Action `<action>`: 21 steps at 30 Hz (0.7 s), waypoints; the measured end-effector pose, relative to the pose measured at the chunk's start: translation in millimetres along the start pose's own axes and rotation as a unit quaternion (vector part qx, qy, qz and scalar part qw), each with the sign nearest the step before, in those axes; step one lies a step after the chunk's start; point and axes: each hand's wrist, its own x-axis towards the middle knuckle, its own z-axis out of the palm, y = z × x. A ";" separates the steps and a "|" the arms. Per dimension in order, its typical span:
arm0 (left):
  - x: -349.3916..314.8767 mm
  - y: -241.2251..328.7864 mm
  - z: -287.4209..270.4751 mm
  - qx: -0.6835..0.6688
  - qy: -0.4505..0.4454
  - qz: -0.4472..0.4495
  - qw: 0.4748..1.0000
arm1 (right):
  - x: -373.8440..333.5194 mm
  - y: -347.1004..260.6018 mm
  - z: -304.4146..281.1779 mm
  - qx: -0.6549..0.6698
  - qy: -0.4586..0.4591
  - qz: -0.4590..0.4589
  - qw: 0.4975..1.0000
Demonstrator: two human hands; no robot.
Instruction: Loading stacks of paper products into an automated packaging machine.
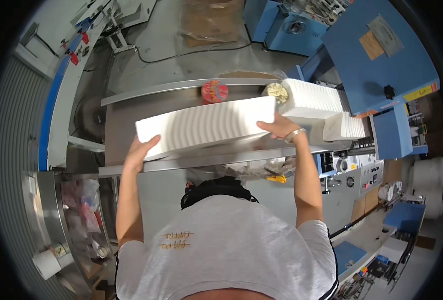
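Between my two hands is a long white stack of thin, ribbed pieces (206,125), lying lengthwise over the metal tray table. Its kind is not clear; the pieces look like nested paper containers. My left hand (140,152) grips the left end, thumb on the near face. At the right end my right hand (280,127) closes round the corner, with a bracelet at the wrist. The stack tilts, its right end farther away than its left. Fingers under and behind it are hidden. Just beyond it stand a red patterned round container (214,92) and a pale yellow-topped one (275,93).
The metal tray table (131,110) has raised far and near rims. At its right end lie more white stacks (314,98) beside a blue machine (381,55). A cabinet with plastic bags (84,210) stands left. A black cable (191,59) crosses the floor beyond.
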 end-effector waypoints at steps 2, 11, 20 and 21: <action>-3.2 7.9 12.1 0.011 0.019 -0.004 1.000 | -0.4 -17.7 -11.7 -0.223 0.054 0.117 0.966; -6.6 -2.5 25.4 -0.001 -0.001 0.041 0.999 | 111.4 -122.8 73.5 -0.164 0.143 -0.047 0.975; 11.5 -22.5 19.1 0.015 -0.014 0.061 0.998 | 10.0 -142.3 36.6 -0.014 0.389 -0.160 0.907; 8.1 -17.2 20.5 -0.004 -0.023 0.085 0.996 | -11.2 -137.2 20.0 -0.017 0.413 -0.161 0.896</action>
